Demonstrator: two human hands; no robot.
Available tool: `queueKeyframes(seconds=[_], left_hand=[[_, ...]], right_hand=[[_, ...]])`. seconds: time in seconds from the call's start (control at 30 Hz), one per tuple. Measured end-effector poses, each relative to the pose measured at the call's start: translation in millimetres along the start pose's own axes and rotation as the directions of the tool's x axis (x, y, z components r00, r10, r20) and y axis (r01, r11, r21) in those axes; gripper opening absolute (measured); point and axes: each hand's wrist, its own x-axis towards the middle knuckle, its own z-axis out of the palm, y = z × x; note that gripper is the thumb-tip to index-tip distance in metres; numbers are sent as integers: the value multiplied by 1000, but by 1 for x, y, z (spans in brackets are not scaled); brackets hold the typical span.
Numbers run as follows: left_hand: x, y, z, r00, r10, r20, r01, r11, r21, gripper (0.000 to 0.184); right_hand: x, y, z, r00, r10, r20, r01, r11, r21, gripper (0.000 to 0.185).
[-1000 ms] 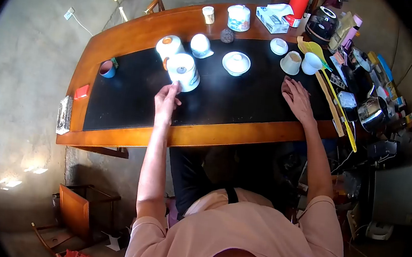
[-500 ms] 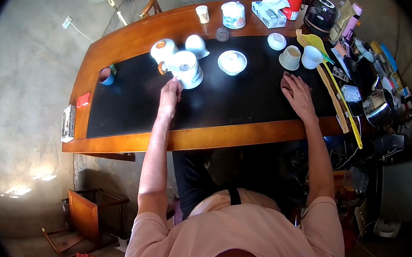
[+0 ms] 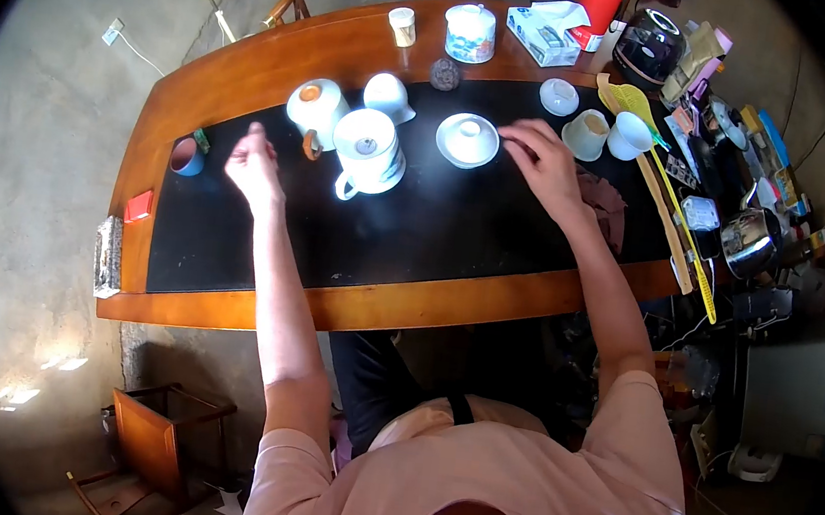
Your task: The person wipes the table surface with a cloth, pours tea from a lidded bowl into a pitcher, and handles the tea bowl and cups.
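Hands part above a black-topped table (image 3: 404, 247) set with white teaware.
At left of center, the left hand (image 3: 255, 169), loosely curled, is released near the mug (image 3: 371, 158); at center, the right hand's (image 3: 547, 171) bent fingers reach the lidded bowl's (image 3: 467, 143) right edge, though whether they grasp it cannot be told.

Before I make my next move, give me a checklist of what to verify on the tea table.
1. Left hand clear of the handled white mug: ok, a gap shows.
2. Lid on the covered bowl: ok.
3. Right hand gripping that bowl's rim: cannot tell; the fingertips are right by it.
4. Right forearm clear of the brown cloth: cannot tell; they overlap in view.
5. Bowl's contents checked: cannot tell, covered.
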Motion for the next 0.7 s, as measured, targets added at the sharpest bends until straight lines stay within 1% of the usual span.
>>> queueKeyframes(seconds=[0.03,0.07,0.1,0.17,0.23,0.3,0.33,0.37,0.43,0.47,0.53,0.63,0.7], left_hand=[[9,-5,0,995,40,-92,-46,997,-65,42],[15,-11,-2,988,74,-132,-83,995,-63,43],[20,-15,-5,979,108,-172,-120,991,-58,43],[27,-27,-11,961,122,-249,-128,992,-7,44],[29,-41,-21,948,101,-301,-102,995,15,43],[33,-54,-28,950,72,-304,-76,997,-1,39],[32,-61,-33,950,54,-307,-58,998,-6,37],[32,-67,-36,958,50,-284,-45,999,22,36],[37,-70,-32,970,52,-240,-36,997,70,33],[39,-71,-29,966,34,-256,-21,998,55,31],[38,-64,-25,969,48,-241,-29,996,80,31],[39,-64,-24,977,49,-207,-33,996,82,32],[39,-64,-23,979,51,-199,-29,994,110,32]], right_hand=[[13,-3,9,999,-40,22,40,999,-3,18],[22,-4,15,996,-81,45,81,997,-3,19],[28,-3,19,990,-66,122,71,997,-36,20],[37,-1,25,962,-29,270,59,993,-102,23],[44,2,28,944,-50,327,86,991,-99,23],[48,4,28,924,-69,377,113,989,-96,22],[50,5,28,918,-111,380,160,982,-99,21],[50,8,30,914,-82,397,132,986,-101,19],[55,7,28,895,-78,440,135,986,-101,21],[58,6,28,883,-84,461,152,982,-112,20],[63,4,27,860,-93,502,185,973,-137,19],[74,-3,25,793,-92,602,227,962,-152,17],[79,-4,27,749,-143,647,324,931,-169,16]])
